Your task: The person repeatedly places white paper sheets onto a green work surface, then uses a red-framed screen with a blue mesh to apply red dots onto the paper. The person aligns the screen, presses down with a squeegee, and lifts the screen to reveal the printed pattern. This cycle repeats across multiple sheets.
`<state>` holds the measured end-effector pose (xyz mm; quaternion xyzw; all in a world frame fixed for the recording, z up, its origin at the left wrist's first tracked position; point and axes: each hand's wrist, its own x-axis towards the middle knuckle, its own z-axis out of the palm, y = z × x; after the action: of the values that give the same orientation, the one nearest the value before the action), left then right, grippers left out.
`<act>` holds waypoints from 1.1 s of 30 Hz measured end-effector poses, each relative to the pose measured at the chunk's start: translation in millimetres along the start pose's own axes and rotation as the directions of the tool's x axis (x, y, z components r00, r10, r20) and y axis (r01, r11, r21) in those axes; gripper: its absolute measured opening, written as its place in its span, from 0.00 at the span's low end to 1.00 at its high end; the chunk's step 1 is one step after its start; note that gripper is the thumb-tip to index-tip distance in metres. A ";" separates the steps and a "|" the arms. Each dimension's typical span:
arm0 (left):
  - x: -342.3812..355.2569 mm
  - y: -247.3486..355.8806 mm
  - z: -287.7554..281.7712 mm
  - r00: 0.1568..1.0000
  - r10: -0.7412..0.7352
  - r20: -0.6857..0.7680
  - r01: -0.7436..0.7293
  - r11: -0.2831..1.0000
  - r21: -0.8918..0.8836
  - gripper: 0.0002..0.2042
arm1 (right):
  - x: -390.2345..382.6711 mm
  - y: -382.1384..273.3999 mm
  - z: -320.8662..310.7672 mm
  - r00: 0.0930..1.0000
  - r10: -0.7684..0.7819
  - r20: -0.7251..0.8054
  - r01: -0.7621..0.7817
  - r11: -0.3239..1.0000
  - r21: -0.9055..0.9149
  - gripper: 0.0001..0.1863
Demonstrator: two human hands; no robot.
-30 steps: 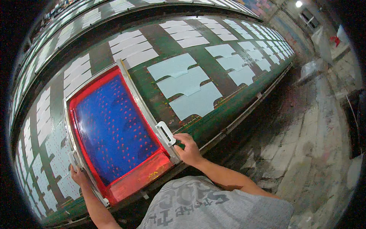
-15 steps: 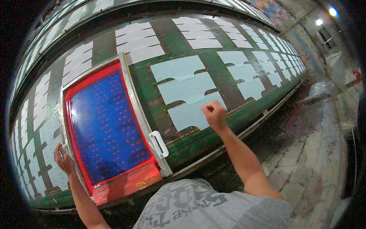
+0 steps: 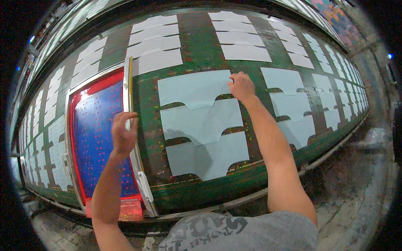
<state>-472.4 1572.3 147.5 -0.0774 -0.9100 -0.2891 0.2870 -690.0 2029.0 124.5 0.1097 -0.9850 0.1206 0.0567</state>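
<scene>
My right hand (image 3: 242,86) is at the upper right corner of a pale blue fabric panel (image 3: 194,85). Its fingers are bent, thumb and forefinger close together; whether cloth is between them does not show. That panel lies flat on the green table, its notched lower edge against a second pale blue panel (image 3: 201,119), with a third (image 3: 207,154) nearer me. My left hand (image 3: 124,133) is raised over the right rail of a screen-printing frame (image 3: 129,96), thumb and fingers apart, holding nothing. The frame has a blue mesh (image 3: 98,134) with red dots and red borders.
White panels (image 3: 155,39) lie in stacked columns along the far side. More pale blue panels (image 3: 289,104) run off to the right; dotted panels (image 3: 58,163) lie left of the frame. A white handle (image 3: 143,186) sits on the frame's near right. A rail (image 3: 234,203) edges the table.
My right hand has moved farther away, to the top panel's corner. My left hand has gone from the frame's left side across to its right rail. The view has turned rightward.
</scene>
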 end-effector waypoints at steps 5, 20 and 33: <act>31.2 31.4 92.5 0.967 -0.183 0.176 0.177 0.983 0.050 0.17 | 60.0 14.1 4.0 0.998 -0.003 0.063 0.007 0.998 -0.062 0.15; 89.7 2.2 177.2 0.979 -0.202 0.039 0.184 0.943 0.277 0.14 | 81.6 30.7 -8.6 0.907 -0.347 0.239 0.364 0.931 -0.026 0.09; 100.4 -36.9 177.0 0.929 -0.357 0.094 0.332 0.919 0.213 0.08 | 57.4 54.4 -6.5 0.966 -0.257 0.003 0.166 0.633 0.756 0.05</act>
<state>-650.9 1640.5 68.4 0.0937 -0.9499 -0.2399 0.1773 -757.6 2070.5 126.5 0.2446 -0.8291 0.5016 -0.0345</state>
